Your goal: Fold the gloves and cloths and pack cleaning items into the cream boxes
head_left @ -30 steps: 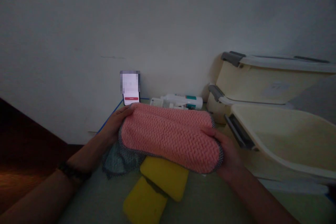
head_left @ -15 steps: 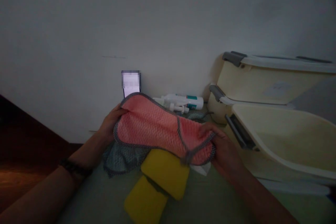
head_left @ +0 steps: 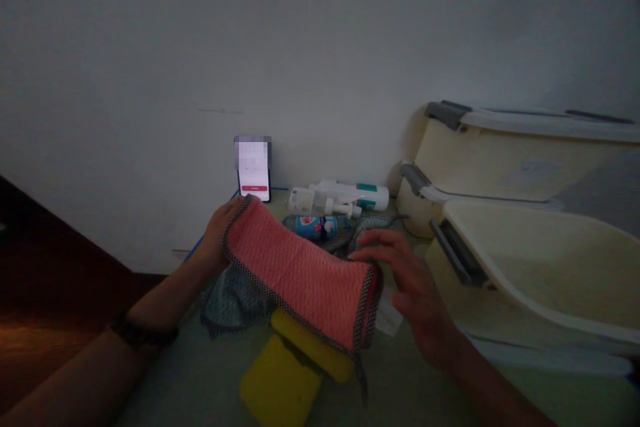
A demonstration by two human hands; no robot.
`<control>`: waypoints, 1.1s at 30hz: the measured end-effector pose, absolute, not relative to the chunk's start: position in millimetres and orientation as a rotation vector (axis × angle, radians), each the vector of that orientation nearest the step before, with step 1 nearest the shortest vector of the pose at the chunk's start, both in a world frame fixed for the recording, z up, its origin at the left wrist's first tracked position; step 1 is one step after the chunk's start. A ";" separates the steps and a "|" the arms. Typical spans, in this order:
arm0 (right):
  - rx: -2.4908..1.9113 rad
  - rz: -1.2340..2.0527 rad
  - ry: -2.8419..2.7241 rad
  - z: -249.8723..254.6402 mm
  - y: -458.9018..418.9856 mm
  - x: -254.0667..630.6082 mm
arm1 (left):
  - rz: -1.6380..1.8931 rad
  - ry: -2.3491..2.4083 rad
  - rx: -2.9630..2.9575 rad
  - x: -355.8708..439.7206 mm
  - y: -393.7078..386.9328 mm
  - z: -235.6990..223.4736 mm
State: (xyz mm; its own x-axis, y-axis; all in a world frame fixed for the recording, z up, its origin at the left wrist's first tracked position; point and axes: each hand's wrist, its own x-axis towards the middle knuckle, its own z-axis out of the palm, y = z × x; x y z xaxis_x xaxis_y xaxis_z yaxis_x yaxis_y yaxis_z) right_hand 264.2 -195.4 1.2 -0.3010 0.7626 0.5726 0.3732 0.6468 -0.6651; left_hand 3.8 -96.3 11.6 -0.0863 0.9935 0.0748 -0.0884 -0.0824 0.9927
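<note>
No legible text, phone screen partly pixelated, blue label blurred

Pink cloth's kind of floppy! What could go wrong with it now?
The right hand has its thumb and fingers spread at one end of the pink cloth, so that end might flop down. The phone stands upright beyond the left hand, so a swing of the cloth could perhaps knock it over.

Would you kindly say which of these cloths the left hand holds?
The pink cloth, gripped in the left hand; its colour sets it apart from the greyish cloth on the table.
</note>
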 end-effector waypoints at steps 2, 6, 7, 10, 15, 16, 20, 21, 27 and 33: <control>-0.822 0.380 -1.999 4.1 -200.5 260.2 | 1.378 1.270 1.304 10.1 -102.8 15.0; -0.785 0.198 -2.186 5.6 -206.7 245.2 | 1.314 1.491 1.622 22.2 -114.1 17.3; -0.805 0.211 -2.241 4.3 -206.7 241.6 | 1.289 1.488 1.604 23.9 -115.7 16.8; -0.966 0.310 -2.350 -1.4 -203.7 235.2 | 1.250 1.314 1.269 24.8 -116.5 14.7; -1.144 0.497 -2.222 -1.8 -199.7 237.0 | 1.299 1.056 0.859 20.6 -110.5 18.8; -1.186 0.590 -2.107 0.0 -199.9 237.6 | 1.299 1.003 0.829 20.4 -109.8 20.9; -1.223 0.956 -1.477 5.5 -199.1 239.4 | 1.250 0.618 0.729 23.4 -111.7 24.6; -1.179 1.019 -1.360 5.3 -198.0 239.7 | 1.208 0.578 0.742 25.0 -113.2 22.9; -0.976 1.392 -0.996 -3.9 -191.5 238.6 | 0.896 0.877 1.234 35.7 -123.0 0.4; -0.966 1.181 -1.354 1.2 -201.0 232.3 | 0.788 0.821 1.631 41.3 -142.7 9.0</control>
